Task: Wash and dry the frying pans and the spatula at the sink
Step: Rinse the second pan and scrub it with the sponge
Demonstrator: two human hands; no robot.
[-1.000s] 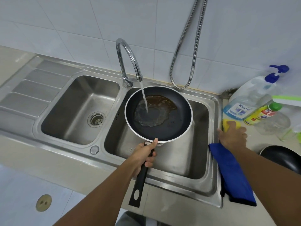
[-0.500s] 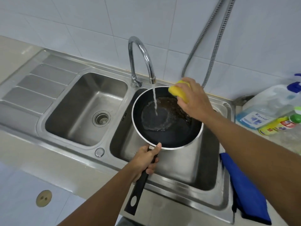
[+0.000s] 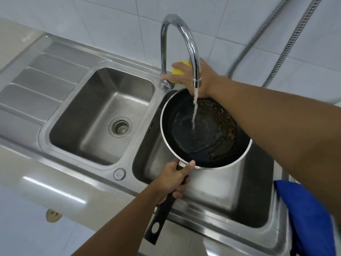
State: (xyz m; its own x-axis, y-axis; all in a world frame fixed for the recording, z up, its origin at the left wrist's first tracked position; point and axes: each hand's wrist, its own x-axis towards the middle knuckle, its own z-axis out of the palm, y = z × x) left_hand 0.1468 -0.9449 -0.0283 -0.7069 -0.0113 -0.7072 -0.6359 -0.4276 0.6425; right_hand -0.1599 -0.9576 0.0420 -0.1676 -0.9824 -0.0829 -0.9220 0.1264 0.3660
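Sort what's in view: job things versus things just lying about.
In use: pan, sponge, tap, right basin; blue cloth, likely for drying.
Idle: left basin, hose, draining board.

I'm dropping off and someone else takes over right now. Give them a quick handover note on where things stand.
Left hand grips the frying pan by its handle, over the right basin.
Right hand holds the yellow sponge at the base of the tap.
Water runs into the pan; brown residue not scrubbed yet.
Left: scrub, rinse, dry. Blue cloth lies right of the basin.
Other pan and spatula out of view.
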